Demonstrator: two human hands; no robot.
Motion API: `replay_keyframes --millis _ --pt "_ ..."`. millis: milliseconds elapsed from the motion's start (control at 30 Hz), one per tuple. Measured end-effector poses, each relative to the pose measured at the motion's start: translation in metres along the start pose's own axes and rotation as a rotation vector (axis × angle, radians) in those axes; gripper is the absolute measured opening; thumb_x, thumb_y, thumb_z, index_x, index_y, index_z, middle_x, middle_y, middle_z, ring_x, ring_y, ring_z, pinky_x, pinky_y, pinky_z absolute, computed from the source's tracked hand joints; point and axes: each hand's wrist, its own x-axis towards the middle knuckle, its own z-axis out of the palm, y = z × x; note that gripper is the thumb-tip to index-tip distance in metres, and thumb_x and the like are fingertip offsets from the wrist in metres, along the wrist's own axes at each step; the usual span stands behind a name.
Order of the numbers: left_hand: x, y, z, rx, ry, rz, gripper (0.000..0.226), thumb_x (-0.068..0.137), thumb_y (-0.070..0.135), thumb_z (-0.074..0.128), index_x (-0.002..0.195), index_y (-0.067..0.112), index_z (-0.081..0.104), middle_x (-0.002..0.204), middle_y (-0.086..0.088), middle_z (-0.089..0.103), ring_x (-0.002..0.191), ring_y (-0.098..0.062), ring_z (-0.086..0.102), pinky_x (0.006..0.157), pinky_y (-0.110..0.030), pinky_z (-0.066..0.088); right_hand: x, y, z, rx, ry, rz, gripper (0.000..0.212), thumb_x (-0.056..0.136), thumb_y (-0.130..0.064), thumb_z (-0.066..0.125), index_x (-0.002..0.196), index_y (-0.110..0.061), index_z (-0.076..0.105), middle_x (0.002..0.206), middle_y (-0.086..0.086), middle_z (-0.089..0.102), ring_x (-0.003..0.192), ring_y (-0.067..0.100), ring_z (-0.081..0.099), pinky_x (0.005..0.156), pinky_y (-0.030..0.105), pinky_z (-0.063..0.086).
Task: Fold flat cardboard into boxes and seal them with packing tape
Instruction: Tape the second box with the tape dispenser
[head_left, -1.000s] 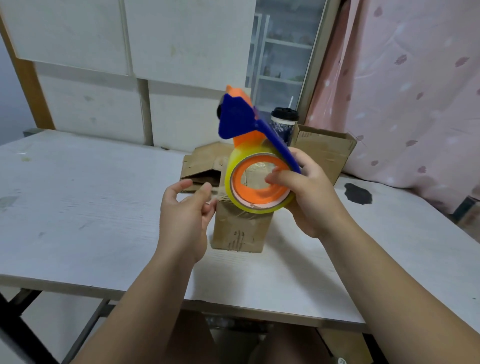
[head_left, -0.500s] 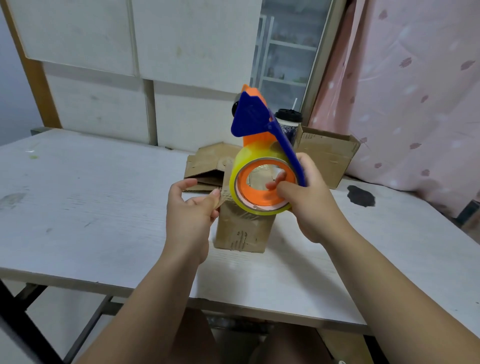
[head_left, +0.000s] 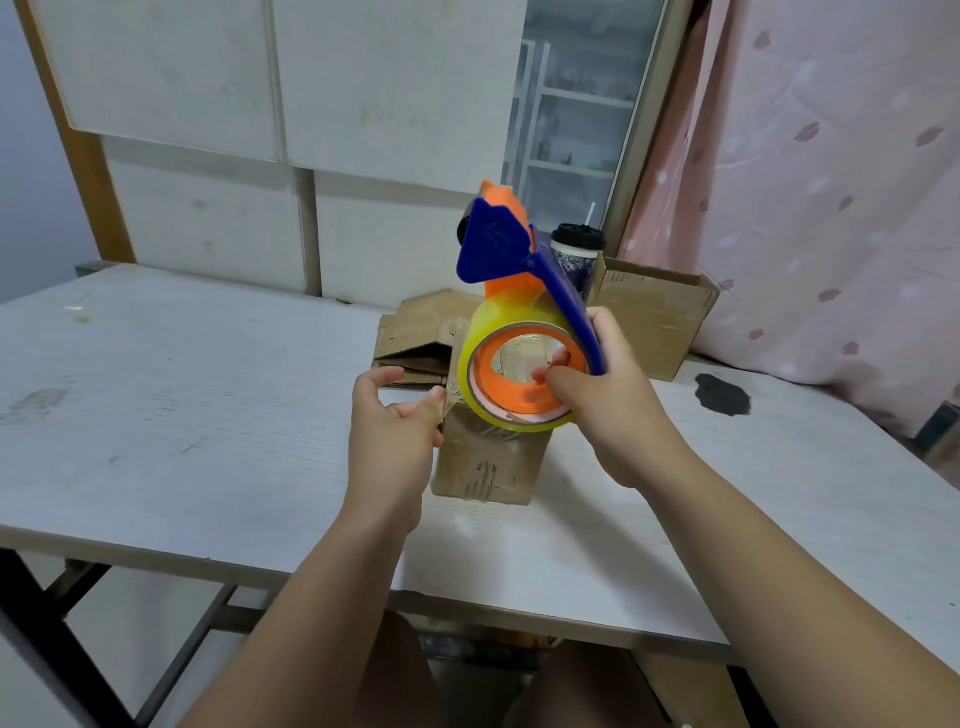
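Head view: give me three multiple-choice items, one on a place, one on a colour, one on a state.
1. Where is the lidded cup? A. on the floor. B. behind the tape dispenser, beside the open box. C. on a shelf.
2. What colour is the dispenser's handle? A. blue. B. green. C. white.
3. What is the left hand doing? A. lying flat. B. pinching the tape end. C. gripping a box.
Key: B, its black lid shows past the dispenser, next to the box; A, the strap the right hand grips is blue; B, thumb and finger meet on the clear strip.
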Motion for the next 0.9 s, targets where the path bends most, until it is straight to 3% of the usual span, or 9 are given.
replay_keyframes --millis 100,200,300,400,500,633,767,833,900 --pt "0.007 -0.002 0.000 0.091 -0.102 -0.090 0.026 0.098 0.027 0.050 0.118 0.036 0.036 0.093 0.001 0.057 0.085 -0.013 0.057 0.067 -0.029 0.048 0.001 0.000 0.001 -0.008 0.006 -0.003 0.044 0.084 0.003 0.059 0.098 -0.037 0.046 0.102 0.008 0.056 0.098 0.027 0.059 0.081 0.044 0.054" --pt "0.009 -0.011 -0.008 0.269 -0.195 -0.187 0.034 0.095 0.013 0.049 0.118 0.035 0.040 0.117 -0.007 0.050 0.091 -0.019 0.053 0.069 -0.030 0.051 0.001 0.000 0.001 0.001 0.004 0.016 0.045 0.084 0.003 0.059 0.099 -0.037 0.046 0.102 0.007 0.055 0.099 0.027 0.059 0.082 0.044 0.054" --pt "-0.012 -0.017 -0.012 0.321 -0.043 0.083 0.038 0.095 0.004 0.044 0.122 0.031 0.048 0.129 0.002 0.046 0.105 -0.012 0.049 0.063 -0.013 0.043 0.000 0.000 0.001 0.002 0.008 0.023 0.046 0.085 0.002 0.058 0.104 -0.038 0.045 0.105 0.005 0.055 0.100 0.023 0.059 0.080 0.040 0.054" --pt "-0.040 -0.019 -0.005 0.206 -0.030 0.360 0.039 0.098 0.010 0.042 0.133 0.026 0.051 0.126 0.013 0.054 0.114 -0.001 0.051 0.076 -0.005 0.045 0.000 0.000 0.001 -0.019 0.018 0.014 0.045 0.085 0.001 0.060 0.110 -0.032 0.045 0.102 0.004 0.055 0.092 0.017 0.057 0.075 0.034 0.054" --pt "-0.052 -0.027 0.003 0.305 -0.015 0.488 0.047 0.095 0.017 0.053 0.140 0.021 0.043 0.126 0.018 0.051 0.113 0.010 0.048 0.083 0.004 0.036 -0.001 0.000 0.001 -0.035 0.030 0.015 0.042 0.085 0.000 0.060 0.105 -0.034 0.045 0.100 0.004 0.056 0.090 0.017 0.057 0.075 0.035 0.054" --pt "-0.044 -0.027 0.002 0.407 0.005 0.564 0.060 0.088 0.015 0.064 0.143 0.017 0.040 0.127 0.016 0.049 0.116 0.004 0.045 0.084 0.005 0.032 0.000 0.000 0.001 -0.021 0.026 0.027 0.043 0.085 0.000 0.061 0.110 -0.031 0.046 0.101 0.005 0.056 0.093 0.019 0.058 0.079 0.039 0.055" --pt "-0.023 -0.016 -0.003 0.494 0.033 0.679 0.047 0.088 0.022 0.064 0.133 0.015 0.053 0.120 0.006 0.062 0.107 -0.001 0.055 0.082 0.001 0.038 0.001 -0.001 0.002 -0.030 0.015 0.033 0.046 0.083 0.001 0.062 0.109 -0.034 0.046 0.104 0.000 0.058 0.096 0.018 0.059 0.082 0.041 0.056" --pt "-0.019 -0.014 -0.001 0.534 0.022 0.768 0.028 0.090 0.017 0.061 0.117 0.011 0.064 0.099 0.008 0.065 0.090 0.004 0.058 0.076 0.002 0.038 0.002 0.000 0.002 -0.025 0.015 0.053 0.047 0.082 0.002 0.062 0.108 -0.035 0.046 0.105 0.000 0.058 0.099 0.020 0.060 0.085 0.044 0.056" --pt "-0.017 -0.018 0.001 0.588 0.055 0.837 0.015 0.092 0.010 0.056 0.101 0.005 0.067 0.082 0.001 0.066 0.073 -0.005 0.057 0.069 -0.002 0.039 0.002 0.001 0.001 -0.009 0.009 0.070 0.048 0.082 0.001 0.063 0.106 -0.036 0.046 0.106 -0.001 0.059 0.100 0.020 0.061 0.086 0.046 0.056"
